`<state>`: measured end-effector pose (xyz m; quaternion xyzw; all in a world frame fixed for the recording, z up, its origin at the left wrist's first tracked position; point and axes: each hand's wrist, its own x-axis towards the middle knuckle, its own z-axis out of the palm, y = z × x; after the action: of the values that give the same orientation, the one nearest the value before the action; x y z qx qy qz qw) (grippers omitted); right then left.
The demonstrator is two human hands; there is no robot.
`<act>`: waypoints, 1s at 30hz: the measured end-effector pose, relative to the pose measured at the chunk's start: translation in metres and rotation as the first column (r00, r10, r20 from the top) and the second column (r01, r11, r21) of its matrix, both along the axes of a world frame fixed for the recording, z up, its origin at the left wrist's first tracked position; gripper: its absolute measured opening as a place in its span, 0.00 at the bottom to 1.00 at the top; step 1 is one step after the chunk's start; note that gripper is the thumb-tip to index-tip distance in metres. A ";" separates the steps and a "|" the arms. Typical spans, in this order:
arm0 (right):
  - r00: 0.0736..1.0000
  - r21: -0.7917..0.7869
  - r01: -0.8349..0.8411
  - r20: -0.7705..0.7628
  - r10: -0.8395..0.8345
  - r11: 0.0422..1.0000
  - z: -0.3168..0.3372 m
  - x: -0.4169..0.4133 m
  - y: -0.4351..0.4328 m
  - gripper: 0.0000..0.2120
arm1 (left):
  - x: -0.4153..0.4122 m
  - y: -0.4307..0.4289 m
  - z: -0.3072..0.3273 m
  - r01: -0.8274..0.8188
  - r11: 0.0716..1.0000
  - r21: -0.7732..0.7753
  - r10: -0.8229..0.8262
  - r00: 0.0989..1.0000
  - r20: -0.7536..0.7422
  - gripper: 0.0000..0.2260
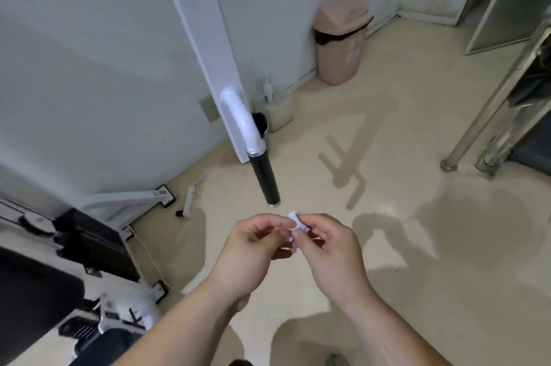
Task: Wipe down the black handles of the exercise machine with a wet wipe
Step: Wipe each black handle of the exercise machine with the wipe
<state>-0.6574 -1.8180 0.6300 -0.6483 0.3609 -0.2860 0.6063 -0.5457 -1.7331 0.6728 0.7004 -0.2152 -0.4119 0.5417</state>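
Both hands are up in front of the person, close together, just near of the black handle (264,181). The right hand (331,249) pinches a small bunched white wet wipe (295,221) between thumb and fingertips. The left hand (253,246) has its fingers curled in and looks to pinch the wipe's left edge too, though the contact is partly hidden. The wipe is wadded, not spread. It sits just below the handle's free end, apart from it, with no contact.

The handle hangs at a tilt off a curved white tube (243,121) on the machine's white upright. Only this one handle is in view. Far right stands a pink trash bin (341,40), and a white power strip (189,197) lies on the floor to the left.

Progress: early, going by this view. The wipe is in hand and likely being opened or readied. All the wiping appears left to do, other handles included.
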 end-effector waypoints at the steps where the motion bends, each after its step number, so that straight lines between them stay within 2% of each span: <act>1: 1.000 0.001 -0.026 -0.004 0.026 1.000 -0.002 0.002 -0.007 0.11 | 0.002 -0.003 0.002 0.004 1.000 0.025 -0.004 1.000 0.019 0.11; 3: 0.998 0.017 -0.051 -0.026 0.052 0.999 -0.008 0.007 -0.018 0.12 | 0.009 -0.007 0.006 -0.055 0.997 0.056 0.048 0.992 0.118 0.09; 6: 0.998 0.069 -0.029 -0.055 0.033 0.997 -0.022 0.013 -0.031 0.14 | 0.027 -0.012 0.011 -0.292 0.956 -0.038 0.290 0.913 0.287 0.02; 9: 0.997 0.091 0.023 -0.070 -0.016 0.996 -0.033 0.020 -0.042 0.14 | 0.045 -0.019 0.026 -0.392 0.901 -0.186 0.433 0.826 0.360 0.08; 14: 0.995 0.091 0.096 -0.026 -0.094 0.991 -0.028 0.034 -0.055 0.17 | 0.069 -0.043 0.051 -0.309 0.918 -0.248 0.379 0.866 0.326 0.16; 18: 0.994 0.092 0.101 0.028 -0.104 0.991 -0.020 0.039 -0.065 0.16 | 0.075 -0.056 0.051 -0.285 0.930 -0.233 0.349 0.882 0.317 0.07; 23: 0.983 0.096 0.099 0.146 -0.112 0.990 -0.005 0.053 -0.066 0.08 | 0.074 -0.056 0.047 -0.235 0.943 -0.236 0.312 0.872 0.377 0.07; 26: 0.955 0.003 0.111 0.275 -0.108 0.994 0.023 0.064 -0.070 0.11 | 0.074 -0.058 0.048 -0.201 0.953 -0.227 0.275 0.886 0.372 0.07; 30: 0.926 -0.171 0.161 0.367 -0.089 0.972 0.052 0.073 -0.081 0.08 | 0.073 -0.058 0.048 -0.177 0.952 -0.248 0.258 0.901 0.347 0.06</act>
<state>-0.5843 -1.8991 0.6822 -0.6182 0.2555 -0.4717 0.5745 -0.4728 -1.7914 0.7207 0.7247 -0.2772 -0.1816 0.6042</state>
